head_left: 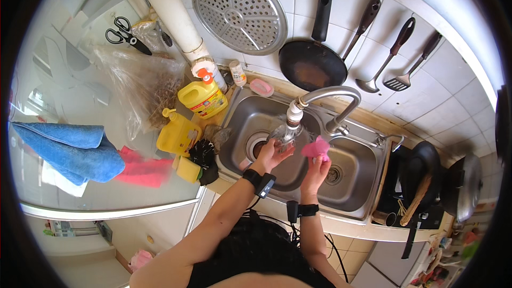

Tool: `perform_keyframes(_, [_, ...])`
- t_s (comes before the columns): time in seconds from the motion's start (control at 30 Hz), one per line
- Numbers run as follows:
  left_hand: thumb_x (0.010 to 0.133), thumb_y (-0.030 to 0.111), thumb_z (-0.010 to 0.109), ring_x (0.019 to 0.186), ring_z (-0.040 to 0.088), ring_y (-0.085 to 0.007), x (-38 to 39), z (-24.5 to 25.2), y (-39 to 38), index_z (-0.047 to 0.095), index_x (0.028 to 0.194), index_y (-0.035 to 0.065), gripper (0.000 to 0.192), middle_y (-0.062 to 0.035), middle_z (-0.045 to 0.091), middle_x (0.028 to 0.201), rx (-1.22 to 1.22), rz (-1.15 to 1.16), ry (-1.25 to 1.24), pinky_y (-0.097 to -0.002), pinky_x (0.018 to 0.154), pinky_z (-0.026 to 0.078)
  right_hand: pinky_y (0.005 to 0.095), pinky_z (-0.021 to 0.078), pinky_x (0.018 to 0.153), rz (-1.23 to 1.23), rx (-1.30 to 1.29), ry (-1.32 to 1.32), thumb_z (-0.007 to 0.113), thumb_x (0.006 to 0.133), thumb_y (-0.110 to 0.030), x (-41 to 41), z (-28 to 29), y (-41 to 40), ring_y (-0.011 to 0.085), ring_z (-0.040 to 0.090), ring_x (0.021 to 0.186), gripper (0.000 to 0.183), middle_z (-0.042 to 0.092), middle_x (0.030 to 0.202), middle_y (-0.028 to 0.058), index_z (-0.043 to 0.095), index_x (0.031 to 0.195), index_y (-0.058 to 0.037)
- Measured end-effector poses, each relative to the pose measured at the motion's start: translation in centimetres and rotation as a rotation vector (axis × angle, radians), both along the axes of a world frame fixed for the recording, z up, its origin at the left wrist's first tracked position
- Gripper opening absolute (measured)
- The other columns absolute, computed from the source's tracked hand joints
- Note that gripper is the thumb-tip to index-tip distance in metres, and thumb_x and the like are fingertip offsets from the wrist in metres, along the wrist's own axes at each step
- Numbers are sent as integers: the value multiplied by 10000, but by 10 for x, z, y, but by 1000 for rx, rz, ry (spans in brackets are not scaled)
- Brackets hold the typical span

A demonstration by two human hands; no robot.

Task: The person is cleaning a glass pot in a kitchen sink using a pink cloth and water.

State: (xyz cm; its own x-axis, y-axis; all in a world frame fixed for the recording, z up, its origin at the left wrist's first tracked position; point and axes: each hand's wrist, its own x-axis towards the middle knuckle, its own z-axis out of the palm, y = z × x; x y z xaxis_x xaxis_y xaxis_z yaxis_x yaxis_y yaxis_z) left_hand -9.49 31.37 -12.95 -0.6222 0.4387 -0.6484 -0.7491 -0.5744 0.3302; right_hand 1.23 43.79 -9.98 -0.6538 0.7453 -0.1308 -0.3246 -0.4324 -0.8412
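Observation:
Water runs from the faucet's white filter head [295,115] over the left basin of a stainless steel double sink [256,108]. Under the stream is my left hand [275,155], palm up with its fingers apart and no object in it. My right hand [317,170], close to the divider between the basins, grips a pink cloth [316,149] by its lower part. Both wrists wear black straps with small devices. The curved metal faucet [336,90] stands behind the basins.
Yellow detergent jugs [204,98], a yellow sponge [187,169] and a black scrubber [203,153] stand left of the sink. Pink soap [261,87] lies on the back rim. A frying pan [313,66] and utensils hang on the tiles. Black cookware [420,176] is at the right.

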Motion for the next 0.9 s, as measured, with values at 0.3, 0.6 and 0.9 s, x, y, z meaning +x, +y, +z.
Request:
perform_keyframes(0.3, [1025,235,365,1010,609,-303,5,-3,18,499,1112,-15,297,-171,591,1063,-124,5,183,-472,857,536,406,414,995,177,1147,-254,605,877,-37,-17,13,-37,379,521,1125,175,554,1200,171,628,1050,-32])
perform_keyframes(0.6, [995,204,311,1038,622,-365,21,32,-16,418,1254,-103,416,-262,566,1192,9,-146,37,-520,998,470,347,485,868,268,729,-431,453,1002,-138,-56,8,23,271,634,996,296,655,1112,135,548,1257,-22])
perform_keyframes(0.9, [929,136,346,1169,560,-408,27,3,-24,322,1371,-118,511,-309,502,1295,264,-147,-263,-475,901,563,220,383,628,637,-68,-260,422,1006,-334,-85,-70,51,90,494,704,365,600,846,-26,608,1170,-65])
